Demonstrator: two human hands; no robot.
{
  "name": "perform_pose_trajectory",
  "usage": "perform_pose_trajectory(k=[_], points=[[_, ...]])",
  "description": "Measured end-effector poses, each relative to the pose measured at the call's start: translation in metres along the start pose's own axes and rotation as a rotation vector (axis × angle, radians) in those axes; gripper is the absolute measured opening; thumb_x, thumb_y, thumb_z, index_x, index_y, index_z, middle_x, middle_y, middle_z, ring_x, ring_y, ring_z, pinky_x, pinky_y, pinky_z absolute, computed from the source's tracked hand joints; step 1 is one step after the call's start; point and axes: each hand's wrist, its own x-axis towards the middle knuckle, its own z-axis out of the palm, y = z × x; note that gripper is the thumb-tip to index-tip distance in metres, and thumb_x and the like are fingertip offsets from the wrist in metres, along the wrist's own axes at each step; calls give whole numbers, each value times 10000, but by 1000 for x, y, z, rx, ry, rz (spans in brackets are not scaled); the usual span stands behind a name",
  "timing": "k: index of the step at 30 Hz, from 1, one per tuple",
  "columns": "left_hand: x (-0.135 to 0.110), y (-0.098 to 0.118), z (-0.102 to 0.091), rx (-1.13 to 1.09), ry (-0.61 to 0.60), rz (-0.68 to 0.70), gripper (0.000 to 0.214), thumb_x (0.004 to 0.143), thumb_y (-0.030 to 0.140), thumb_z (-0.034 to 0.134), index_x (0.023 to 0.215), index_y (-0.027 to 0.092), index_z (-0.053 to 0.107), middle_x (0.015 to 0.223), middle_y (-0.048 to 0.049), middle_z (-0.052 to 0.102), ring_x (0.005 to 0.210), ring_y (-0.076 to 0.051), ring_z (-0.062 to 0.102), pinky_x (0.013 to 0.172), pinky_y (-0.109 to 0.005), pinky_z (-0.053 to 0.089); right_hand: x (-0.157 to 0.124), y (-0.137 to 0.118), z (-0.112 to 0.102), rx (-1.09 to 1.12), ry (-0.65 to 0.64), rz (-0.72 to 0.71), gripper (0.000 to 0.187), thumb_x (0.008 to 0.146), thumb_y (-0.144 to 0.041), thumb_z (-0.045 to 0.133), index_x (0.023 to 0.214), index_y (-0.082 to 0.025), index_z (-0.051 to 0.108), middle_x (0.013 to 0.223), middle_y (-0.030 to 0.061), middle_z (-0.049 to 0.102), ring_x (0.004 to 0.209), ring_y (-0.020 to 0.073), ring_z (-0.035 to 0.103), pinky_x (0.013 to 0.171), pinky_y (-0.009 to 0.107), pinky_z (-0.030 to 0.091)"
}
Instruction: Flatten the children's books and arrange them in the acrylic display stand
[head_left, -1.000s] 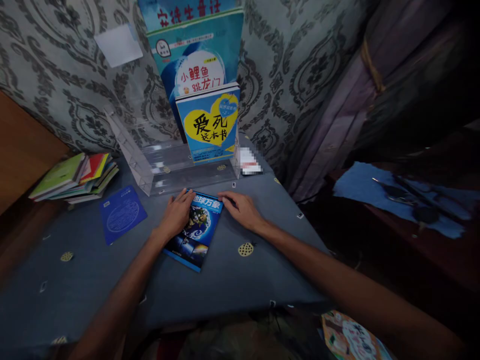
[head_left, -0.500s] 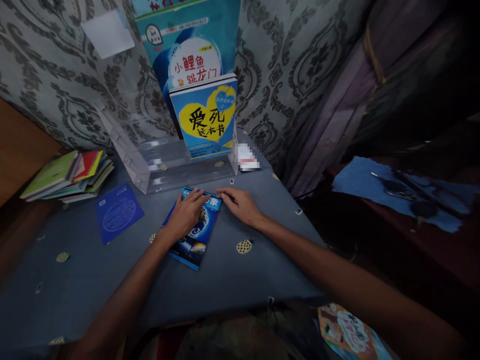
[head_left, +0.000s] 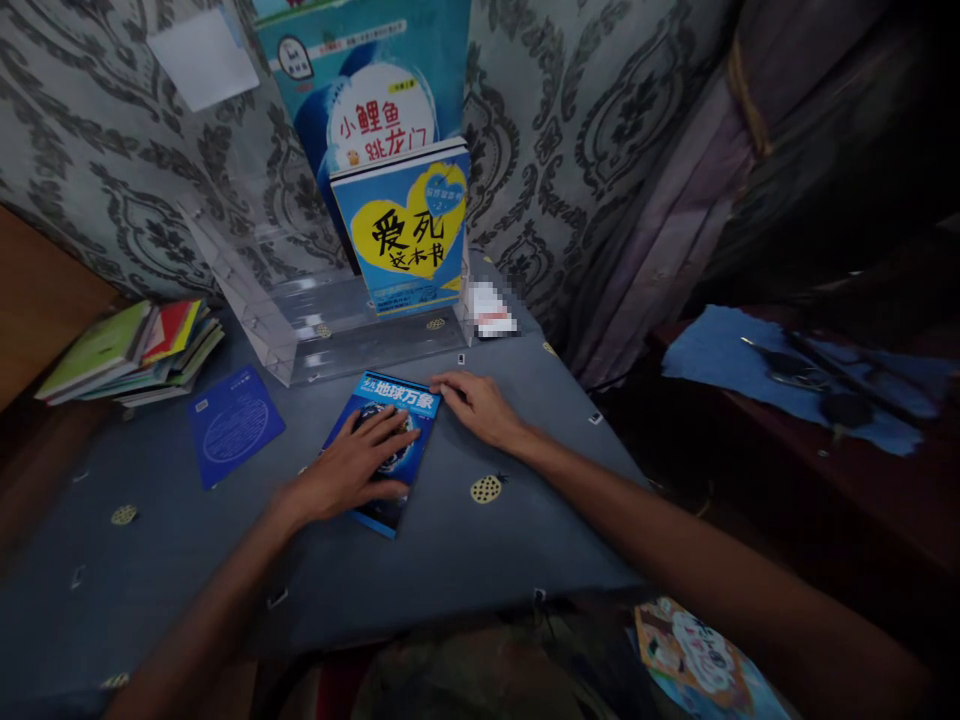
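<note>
A blue book (head_left: pixel 405 396) with a planet on its cover lies closed on the table. Spread flat across its lower cover is my left hand (head_left: pixel 360 465), palm down with the fingers apart and nothing gripped. My right hand (head_left: pixel 476 405) rests at the book's upper right corner, its bent index finger and thumb closed at that corner. The pages between those fingertips are too small to make out.
A clear acrylic stand (head_left: pixel 360 348) holds an upright blue and yellow book (head_left: pixel 409 225) before a teal one (head_left: pixel 375 65). A dark blue booklet (head_left: pixel 236 425) lies left, near several stacked books (head_left: pixel 105 355). On the right, a blue cloth (head_left: pixel 712 355) lies under scissors.
My left hand has slid down the cover toward me and spread its fingers, uncovering the title. My right hand stays at the corner. The view has shifted slightly.
</note>
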Motion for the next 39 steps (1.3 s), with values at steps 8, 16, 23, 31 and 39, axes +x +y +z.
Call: perform_pose_trajectory(k=[8,16,23,31,39], points=[[-49,1,5,20,-41,30,841,931,658,552,1627,382,166,1711,-66,196,1578,-329,183,1249,-615,193,1,3,-1,26,0,-30,285,981,-186,498,1159,-199,720,1043,76,788,982,226,711,921,389,537],[-20,42,30,210,166,-162,688,979,630,471,1583,325,344,1672,-109,315,1541,-370,279,1180,-681,301,3,10,0,-18,35,-36,280,991,-223,502,1168,-201,718,1108,98,767,1035,245,697,941,419,538],[4,57,34,283,195,-278,616,1006,598,431,1543,296,423,1634,-123,387,1513,-403,318,1123,-722,352,3,10,1,-22,3,-47,290,1007,-242,489,1196,-199,704,1127,104,761,1070,248,687,972,434,530],[13,59,30,245,208,-314,618,1005,617,414,1522,282,445,1629,-130,394,1500,-397,335,1134,-717,333,2,7,1,-9,-14,-44,299,1013,-254,479,1198,-179,703,1146,117,753,1092,250,675,995,435,516],[49,11,7,6,296,-197,424,1071,382,343,1394,241,579,1517,-86,553,1481,-250,414,1200,-504,364,1,1,-1,31,-17,-55,319,1014,-235,471,1252,-224,682,1151,84,751,1075,233,672,963,412,527]])
